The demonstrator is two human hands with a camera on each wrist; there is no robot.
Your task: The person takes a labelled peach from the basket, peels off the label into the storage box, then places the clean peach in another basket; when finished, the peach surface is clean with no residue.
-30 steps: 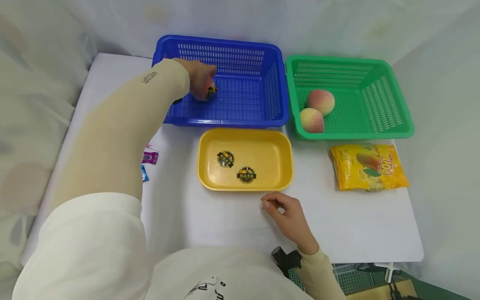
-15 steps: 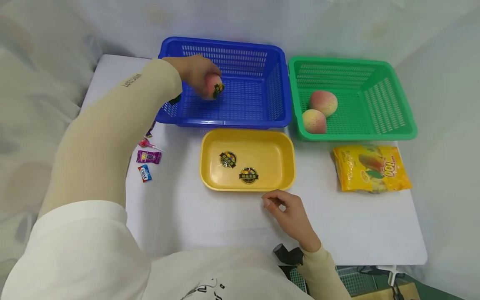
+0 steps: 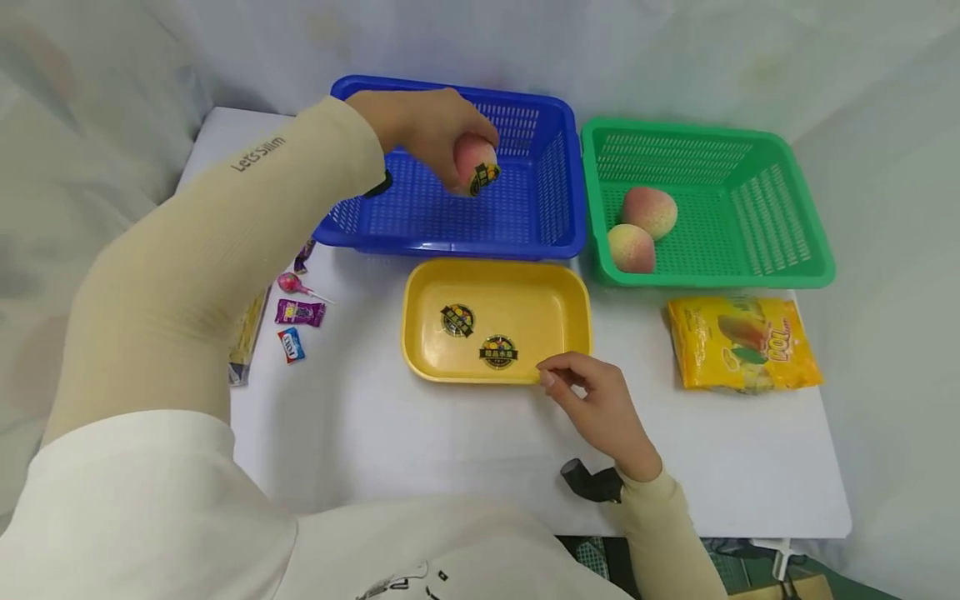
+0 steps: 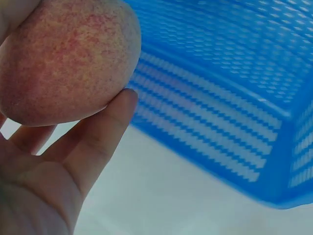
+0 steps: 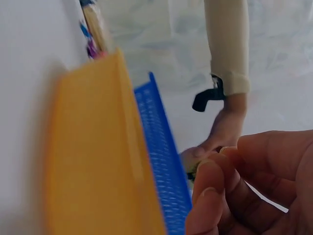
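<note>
My left hand (image 3: 420,125) grips a pink-yellow peach (image 3: 467,154) with a dark round sticker (image 3: 483,177) on it, lifted above the inside of the blue basket (image 3: 525,225). The left wrist view shows the peach (image 4: 63,58) held by the fingers (image 4: 93,142) over the blue basket wall (image 4: 220,98). My right hand (image 3: 592,400) hovers at the front right rim of the yellow tray (image 3: 540,304), fingers loosely curled, nothing seen in it. Two round stickers (image 3: 457,320) (image 3: 498,352) lie in the tray. The right wrist view shows curled fingers (image 5: 254,186) beside the tray (image 5: 98,161).
A green basket (image 3: 750,242) at the back right holds two peaches (image 3: 649,211) (image 3: 632,247). A yellow snack bag (image 3: 742,343) lies in front of it. Small wrapped candies (image 3: 298,312) lie left of the tray. A white cloth backdrop surrounds the white table (image 3: 375,433).
My left hand has lifted the peach up from the blue basket's floor and to the right. My right hand has moved forward to the yellow tray's front rim.
</note>
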